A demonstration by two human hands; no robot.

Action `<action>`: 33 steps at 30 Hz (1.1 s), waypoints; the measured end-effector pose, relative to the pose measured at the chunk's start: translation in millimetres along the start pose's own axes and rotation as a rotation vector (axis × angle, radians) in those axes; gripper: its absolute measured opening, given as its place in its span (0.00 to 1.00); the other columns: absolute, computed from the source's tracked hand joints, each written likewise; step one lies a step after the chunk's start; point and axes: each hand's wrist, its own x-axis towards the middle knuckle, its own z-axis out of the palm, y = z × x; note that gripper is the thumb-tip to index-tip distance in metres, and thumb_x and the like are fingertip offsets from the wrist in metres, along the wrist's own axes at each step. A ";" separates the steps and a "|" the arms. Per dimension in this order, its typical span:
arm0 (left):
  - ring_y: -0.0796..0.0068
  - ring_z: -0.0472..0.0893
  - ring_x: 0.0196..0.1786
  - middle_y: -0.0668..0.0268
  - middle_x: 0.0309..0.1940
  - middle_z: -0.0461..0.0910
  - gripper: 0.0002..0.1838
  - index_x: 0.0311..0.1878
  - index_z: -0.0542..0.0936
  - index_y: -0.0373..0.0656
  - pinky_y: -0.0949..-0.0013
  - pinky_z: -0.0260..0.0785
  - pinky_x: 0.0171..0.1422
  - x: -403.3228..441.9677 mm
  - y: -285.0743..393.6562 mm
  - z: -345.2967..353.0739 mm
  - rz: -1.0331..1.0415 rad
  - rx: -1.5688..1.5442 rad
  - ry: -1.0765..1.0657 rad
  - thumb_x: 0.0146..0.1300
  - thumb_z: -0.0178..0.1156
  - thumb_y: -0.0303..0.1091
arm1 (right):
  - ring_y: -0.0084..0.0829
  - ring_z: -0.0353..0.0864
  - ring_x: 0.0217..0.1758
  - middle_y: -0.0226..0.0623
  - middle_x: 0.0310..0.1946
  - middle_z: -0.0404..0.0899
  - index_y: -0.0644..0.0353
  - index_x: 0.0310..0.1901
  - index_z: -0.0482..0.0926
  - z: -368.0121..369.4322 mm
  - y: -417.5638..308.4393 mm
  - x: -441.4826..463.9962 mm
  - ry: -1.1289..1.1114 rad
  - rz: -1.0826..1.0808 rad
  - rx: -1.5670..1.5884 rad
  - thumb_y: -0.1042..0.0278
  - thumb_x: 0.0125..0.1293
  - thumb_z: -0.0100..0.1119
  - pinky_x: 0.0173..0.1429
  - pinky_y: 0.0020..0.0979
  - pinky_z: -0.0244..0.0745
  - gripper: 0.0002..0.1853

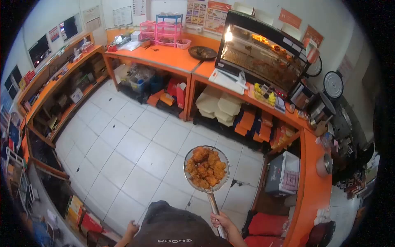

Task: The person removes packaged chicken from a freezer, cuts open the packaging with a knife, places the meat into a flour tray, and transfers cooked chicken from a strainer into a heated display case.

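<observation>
Right up against the lens, there's a dark top (177,226), pale lettering across the front, with the wearer standing over the pale tiled floor (123,150) that fills the middle of the room. Around it runs the orange counter (144,53), stacked underneath with boxes and folded stuff, presumably to leave the working surface free for things in use. Up on that counter sits the display case (255,25), lit inside, food on its upper shelf; the light probably serves to show and warm what's there. Lower right, a grey cooler box (273,175) is tucked against the counter, likely out of the walkway.

And here, centre stage, is the strainer (209,191), held out in front, clear of the counter, its round basket over open floor. In it lies a heap of fried pieces (205,168), golden brown and craggy (a generous pile, too). The basket looks roughly level, which would help stop anything rolling over the rim, and the mesh would let oil drip away.

Now the grip: the right hand (222,220) is wrapped closely around the metal handle (212,202), well back from the food. The left hand (132,227) hangs apart from it, fingers loosely bent, nothing visible in it; how far it's open, I can't tell.
</observation>
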 end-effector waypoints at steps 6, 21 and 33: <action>0.62 0.82 0.39 0.52 0.37 0.83 0.29 0.60 0.71 0.36 0.62 0.75 0.45 103.2 84.5 -32.3 -0.089 0.116 -0.157 0.57 0.65 0.36 | 0.20 0.63 0.15 0.24 0.14 0.60 0.54 0.31 0.67 55.9 -154.1 113.1 0.039 -0.075 -0.077 0.62 0.71 0.56 0.20 0.26 0.62 0.12; 0.75 0.79 0.34 0.57 0.37 0.80 0.24 0.61 0.71 0.37 0.71 0.72 0.36 452.1 584.5 -185.4 0.302 -0.461 0.193 0.61 0.58 0.31 | 0.14 0.62 0.14 0.26 0.25 0.68 0.55 0.47 0.68 136.4 -587.9 410.0 -0.029 -0.252 -0.095 0.66 0.71 0.56 0.16 0.22 0.61 0.10; 0.71 0.80 0.34 0.59 0.35 0.80 0.26 0.61 0.68 0.39 0.69 0.73 0.33 502.4 619.9 -76.6 0.213 -0.061 0.158 0.61 0.62 0.31 | 0.21 0.68 0.15 0.27 0.19 0.68 0.57 0.38 0.68 94.2 -918.2 673.1 -0.027 -0.627 -0.168 0.65 0.66 0.57 0.17 0.27 0.69 0.09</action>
